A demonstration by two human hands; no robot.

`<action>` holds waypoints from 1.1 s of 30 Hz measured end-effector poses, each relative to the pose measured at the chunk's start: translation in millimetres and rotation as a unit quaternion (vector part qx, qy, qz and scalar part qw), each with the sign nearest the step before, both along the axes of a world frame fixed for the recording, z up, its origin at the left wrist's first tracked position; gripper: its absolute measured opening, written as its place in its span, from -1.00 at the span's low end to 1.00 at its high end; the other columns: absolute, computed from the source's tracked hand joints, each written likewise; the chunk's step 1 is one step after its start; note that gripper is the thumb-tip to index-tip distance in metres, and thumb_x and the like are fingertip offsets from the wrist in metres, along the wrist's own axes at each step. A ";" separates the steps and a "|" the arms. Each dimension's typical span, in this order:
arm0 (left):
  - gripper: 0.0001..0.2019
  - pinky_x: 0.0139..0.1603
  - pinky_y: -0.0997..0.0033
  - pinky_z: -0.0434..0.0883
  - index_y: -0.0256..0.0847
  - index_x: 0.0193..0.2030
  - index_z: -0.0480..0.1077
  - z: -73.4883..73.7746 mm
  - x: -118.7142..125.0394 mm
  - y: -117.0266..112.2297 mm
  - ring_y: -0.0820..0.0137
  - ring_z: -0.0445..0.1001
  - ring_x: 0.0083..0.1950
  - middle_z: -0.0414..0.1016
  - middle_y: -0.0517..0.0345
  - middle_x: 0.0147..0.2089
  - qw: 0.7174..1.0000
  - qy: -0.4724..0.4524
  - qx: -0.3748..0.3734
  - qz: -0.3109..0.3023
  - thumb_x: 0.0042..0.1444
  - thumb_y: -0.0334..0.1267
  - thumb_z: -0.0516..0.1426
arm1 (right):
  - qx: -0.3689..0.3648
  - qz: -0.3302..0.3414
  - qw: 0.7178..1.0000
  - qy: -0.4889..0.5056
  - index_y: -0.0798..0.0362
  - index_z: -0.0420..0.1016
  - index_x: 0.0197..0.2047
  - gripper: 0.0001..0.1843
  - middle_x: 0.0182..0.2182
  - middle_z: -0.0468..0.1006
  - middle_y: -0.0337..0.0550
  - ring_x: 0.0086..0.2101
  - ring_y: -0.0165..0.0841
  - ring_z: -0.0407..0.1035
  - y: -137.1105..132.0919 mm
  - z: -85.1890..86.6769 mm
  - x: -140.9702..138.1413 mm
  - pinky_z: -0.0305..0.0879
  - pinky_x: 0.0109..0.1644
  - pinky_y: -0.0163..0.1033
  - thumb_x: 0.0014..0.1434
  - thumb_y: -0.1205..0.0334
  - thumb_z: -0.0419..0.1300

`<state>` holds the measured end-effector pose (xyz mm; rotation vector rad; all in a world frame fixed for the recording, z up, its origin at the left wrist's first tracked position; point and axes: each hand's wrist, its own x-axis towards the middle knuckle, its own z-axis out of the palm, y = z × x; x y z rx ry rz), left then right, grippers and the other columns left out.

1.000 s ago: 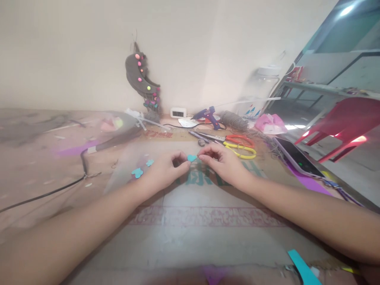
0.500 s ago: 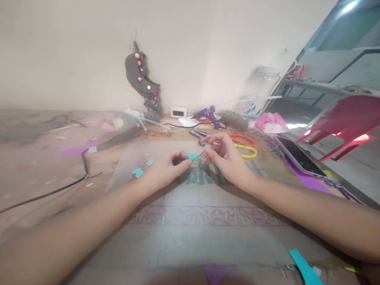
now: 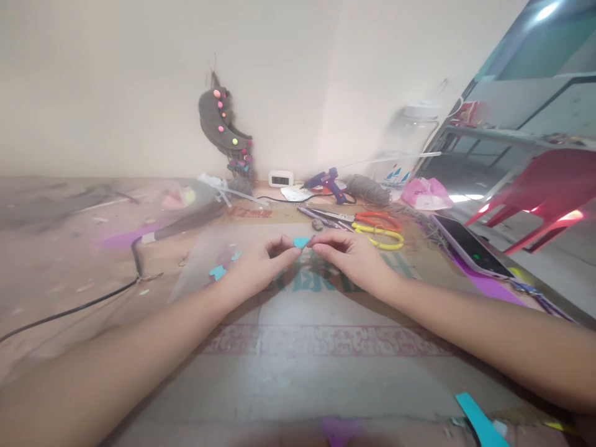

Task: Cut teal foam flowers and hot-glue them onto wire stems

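Two pinches on small teal foam cutout [image 3: 302, 241]: grips it with left hand [image 3: 261, 264] fingertips on one edge and right hand [image 3: 354, 254] fingertips on the other, just above brown cardboard sheet [image 3: 326, 372]. Green and red print on cardboard, too blurred to read. Just beyond right hand, yellow-handled scissors [image 3: 384, 239].

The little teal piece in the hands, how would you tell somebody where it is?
Find the big cardboard sheet with printed letters in the middle. Over the letters the left hand and right hand meet fingertip to fingertip, with the teal piece pinched between them. Other teal bits lie flat beside the left hand; only this one is held up.
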<state>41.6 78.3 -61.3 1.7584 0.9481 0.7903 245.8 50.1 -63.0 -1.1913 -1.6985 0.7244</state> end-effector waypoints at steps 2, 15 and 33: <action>-0.71 -0.39 0.42 0.26 -0.19 -0.40 0.34 -0.3 -0.6 0.0 0.44 0.31 -0.43 0.35 0.25 -0.45 1.000 0.013 -0.006 -0.005 0.12 0.00 0.16 | -0.005 -0.003 1.000 0.000 0.05 0.65 -0.30 -0.86 -0.33 0.66 -0.16 -0.33 -0.34 0.49 0.0 0.2 0.4 0.42 -0.19 -0.22 0.12 0.21 0.28; -0.72 -0.37 0.43 0.25 -0.19 -0.38 0.38 -4.3 -3.3 3.1 0.45 0.30 -0.41 0.35 0.24 -0.44 0.999 0.019 0.008 -0.049 0.16 -0.01 0.16 | -0.015 -0.005 1.000 -0.022 0.08 0.60 -0.40 -0.81 -0.48 0.57 -0.20 -0.46 -0.40 0.36 0.4 -0.2 -1.2 0.32 -0.35 -0.29 0.09 0.13 0.30; -0.75 -0.44 0.46 0.25 -0.18 -0.38 0.38 -0.7 -0.1 4.1 0.49 0.27 -0.49 0.35 0.28 -0.46 0.997 -0.017 -0.026 0.068 0.10 -0.03 0.18 | 0.013 0.002 1.000 -0.018 0.09 0.58 -0.34 -0.54 -0.54 0.45 -0.20 -0.47 -0.39 0.31 -9.5 9.3 2.3 0.23 -0.38 -0.28 0.33 -0.07 0.05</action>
